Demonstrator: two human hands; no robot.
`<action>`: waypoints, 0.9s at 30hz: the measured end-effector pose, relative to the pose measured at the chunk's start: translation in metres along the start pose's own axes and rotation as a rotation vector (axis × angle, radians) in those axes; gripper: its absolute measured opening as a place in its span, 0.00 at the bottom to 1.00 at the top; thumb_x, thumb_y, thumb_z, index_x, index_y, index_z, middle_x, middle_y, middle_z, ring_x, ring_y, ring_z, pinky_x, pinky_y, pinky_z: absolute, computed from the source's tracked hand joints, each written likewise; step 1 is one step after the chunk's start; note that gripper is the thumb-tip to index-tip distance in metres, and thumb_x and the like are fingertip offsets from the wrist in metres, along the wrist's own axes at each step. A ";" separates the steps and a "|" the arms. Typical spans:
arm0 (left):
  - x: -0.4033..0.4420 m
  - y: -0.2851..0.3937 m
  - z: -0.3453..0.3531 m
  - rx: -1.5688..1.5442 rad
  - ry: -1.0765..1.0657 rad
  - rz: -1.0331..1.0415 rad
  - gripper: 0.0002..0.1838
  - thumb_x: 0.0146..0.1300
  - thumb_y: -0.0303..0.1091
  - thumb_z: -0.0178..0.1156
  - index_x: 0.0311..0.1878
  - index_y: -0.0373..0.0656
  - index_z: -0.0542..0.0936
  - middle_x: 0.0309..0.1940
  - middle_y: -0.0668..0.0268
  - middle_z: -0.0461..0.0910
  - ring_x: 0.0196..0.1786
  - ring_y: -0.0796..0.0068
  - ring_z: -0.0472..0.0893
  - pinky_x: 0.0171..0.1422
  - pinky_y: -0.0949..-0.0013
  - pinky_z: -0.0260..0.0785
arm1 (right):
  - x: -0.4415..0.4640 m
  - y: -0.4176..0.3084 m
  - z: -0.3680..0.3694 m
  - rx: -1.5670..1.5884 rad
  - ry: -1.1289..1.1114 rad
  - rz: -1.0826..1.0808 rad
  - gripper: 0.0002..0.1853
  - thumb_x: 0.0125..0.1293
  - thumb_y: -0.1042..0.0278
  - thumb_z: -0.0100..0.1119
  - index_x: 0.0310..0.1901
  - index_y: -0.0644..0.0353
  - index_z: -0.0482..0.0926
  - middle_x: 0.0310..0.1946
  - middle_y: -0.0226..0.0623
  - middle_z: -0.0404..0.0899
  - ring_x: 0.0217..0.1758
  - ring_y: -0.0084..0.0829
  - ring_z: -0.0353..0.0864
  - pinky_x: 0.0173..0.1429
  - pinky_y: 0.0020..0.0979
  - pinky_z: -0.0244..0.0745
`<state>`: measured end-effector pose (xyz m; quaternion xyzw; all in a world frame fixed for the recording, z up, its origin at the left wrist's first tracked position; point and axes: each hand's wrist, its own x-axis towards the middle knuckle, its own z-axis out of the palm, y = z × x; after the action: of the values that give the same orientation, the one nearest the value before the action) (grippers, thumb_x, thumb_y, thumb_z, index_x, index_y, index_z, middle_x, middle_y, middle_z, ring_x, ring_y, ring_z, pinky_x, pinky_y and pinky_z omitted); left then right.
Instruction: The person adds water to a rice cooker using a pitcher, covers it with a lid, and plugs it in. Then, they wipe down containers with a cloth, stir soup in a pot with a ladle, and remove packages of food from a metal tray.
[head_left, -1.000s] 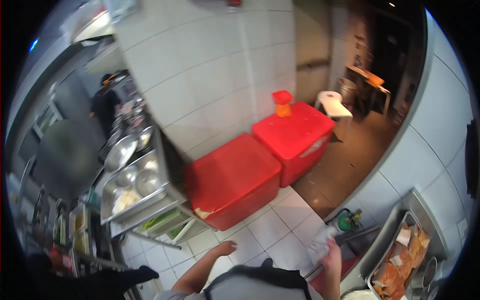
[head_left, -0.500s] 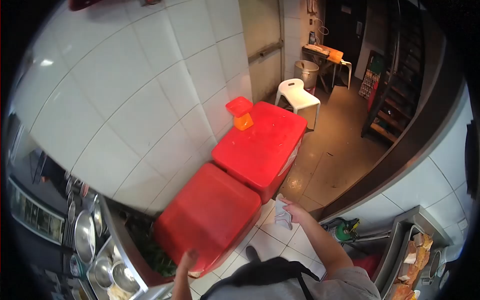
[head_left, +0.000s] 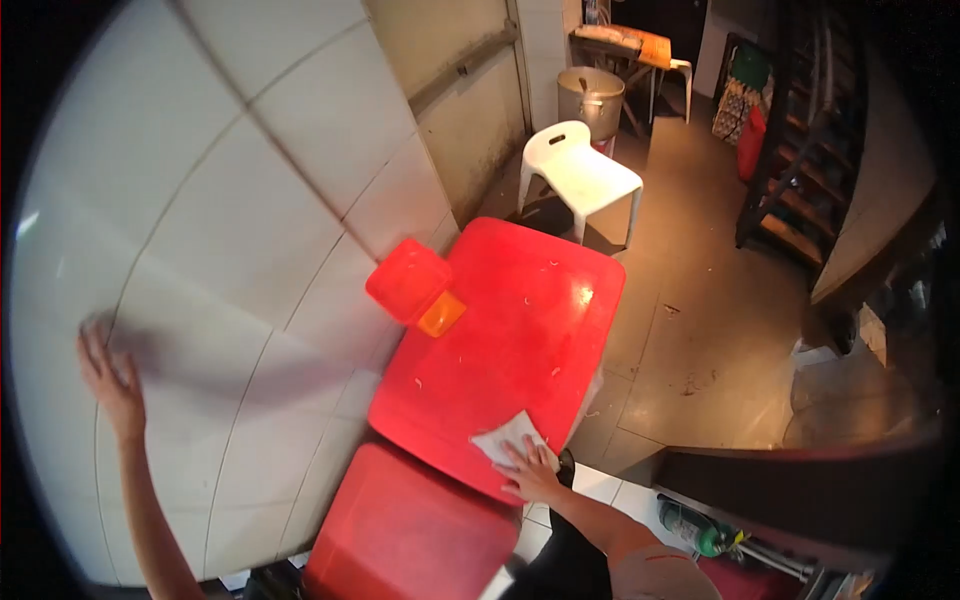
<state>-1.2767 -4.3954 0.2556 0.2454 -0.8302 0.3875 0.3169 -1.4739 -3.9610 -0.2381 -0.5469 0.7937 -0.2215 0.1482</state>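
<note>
My left hand (head_left: 110, 385) rests against the white tiled wall at the far left, fingers spread, with nothing in it. On the near right corner of a red lid (head_left: 520, 330), my right hand (head_left: 530, 472) holds a white cloth (head_left: 507, 436) under its fingers, pressed to the surface. Small pale scraps lie scattered over this lid. By its wall edge stand a red plastic basket (head_left: 408, 280) and an orange container (head_left: 441, 314). A second red lid (head_left: 415, 530) lies nearer to me, below the first.
A white stool (head_left: 583, 180) stands beyond the far lid. Behind it are a large metal pot (head_left: 590, 100) and an orange-topped table (head_left: 640, 45). Dark stairs (head_left: 800, 180) rise on the right. A green cylinder-like object (head_left: 690, 528) sits low at right.
I have moved forward to the farther red lid. My right hand has brought the cloth from beside the lids onto it. My left hand has risen to the wall.
</note>
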 end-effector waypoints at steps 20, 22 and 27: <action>-0.015 -0.046 0.088 0.581 0.224 0.024 0.32 0.63 0.58 0.35 0.62 0.45 0.61 0.61 0.60 0.61 0.63 0.58 0.59 0.65 0.52 0.46 | 0.408 0.189 -0.040 0.270 0.364 0.079 0.16 0.59 0.67 0.46 0.50 0.51 0.72 0.48 0.39 0.72 0.50 0.36 0.72 0.51 0.36 0.67; -0.017 -0.037 0.091 0.579 0.223 0.026 0.32 0.63 0.57 0.35 0.62 0.45 0.61 0.61 0.59 0.61 0.63 0.57 0.59 0.65 0.52 0.47 | 0.411 0.201 -0.044 0.148 0.232 -0.277 0.15 0.60 0.65 0.45 0.49 0.52 0.72 0.50 0.38 0.71 0.49 0.37 0.72 0.52 0.37 0.67; -0.012 -0.026 0.086 0.573 0.222 0.052 0.31 0.63 0.56 0.35 0.61 0.42 0.61 0.60 0.55 0.60 0.63 0.55 0.59 0.64 0.51 0.48 | 0.519 0.263 -0.085 -0.135 0.635 -0.038 0.16 0.61 0.60 0.44 0.49 0.52 0.72 0.48 0.37 0.73 0.53 0.38 0.70 0.54 0.38 0.66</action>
<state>-1.2803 -4.4775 0.2168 0.2595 -0.6534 0.6383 0.3136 -1.9111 -4.3497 -0.2960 -0.4740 0.8027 -0.3306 -0.1475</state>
